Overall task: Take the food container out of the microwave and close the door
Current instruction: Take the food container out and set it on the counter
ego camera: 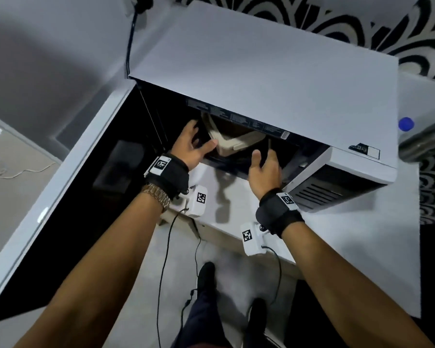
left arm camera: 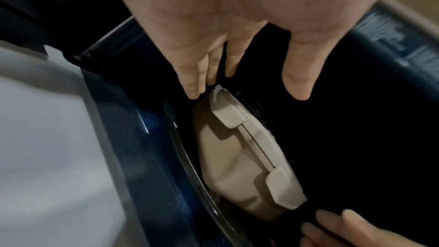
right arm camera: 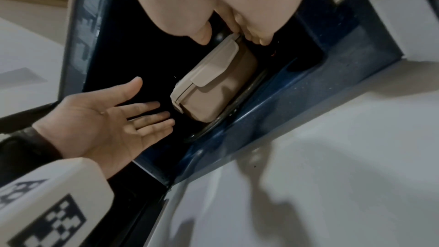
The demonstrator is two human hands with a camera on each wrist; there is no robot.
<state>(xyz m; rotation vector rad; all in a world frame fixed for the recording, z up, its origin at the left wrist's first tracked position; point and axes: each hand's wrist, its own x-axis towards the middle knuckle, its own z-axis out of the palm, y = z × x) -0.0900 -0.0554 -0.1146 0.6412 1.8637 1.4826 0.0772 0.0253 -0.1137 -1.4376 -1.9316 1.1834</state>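
- Microwave (ego camera: 261, 71): white casing, standing on a white bench (ego camera: 349, 259); dark cavity open to the front, with a blue-tinted inner frame in the wrist views.
- Door (ego camera: 68, 197): swung fully open to the left, black inner face toward the camera, white outer edge.
- Food container (ego camera: 232, 144): beige, lidded, with flap-style clasps on its sides; sits inside the cavity on the glass turntable (right arm camera: 240, 106), toward the front of the opening.
- Left hand (ego camera: 192, 144): reaching into the left part of the cavity, fingers straight and spread, palm facing the container. In the left wrist view the fingertips (left arm camera: 194, 89) lie just beside a corner of the lid; actual contact cannot be confirmed, as the picture is blurred there.
- Right hand (ego camera: 264, 169): at the right part of the opening, fingers relaxed and lightly bent, gripping nothing. In the right wrist view its fingertips (right arm camera: 261, 39) are at the far end of the container, close to the lid's edge.
- Wrist gear: black straps and white tagged camera boxes on both wrists; a metal watch band (ego camera: 157, 194) on the left wrist.
- Cables (ego camera: 166, 247): thin, black, hanging from the wrist boxes.
- Blue bottle cap (ego camera: 406, 124): to the right of the microwave.
- Patterned black-and-white wall (ego camera: 362, 18): behind the appliance.
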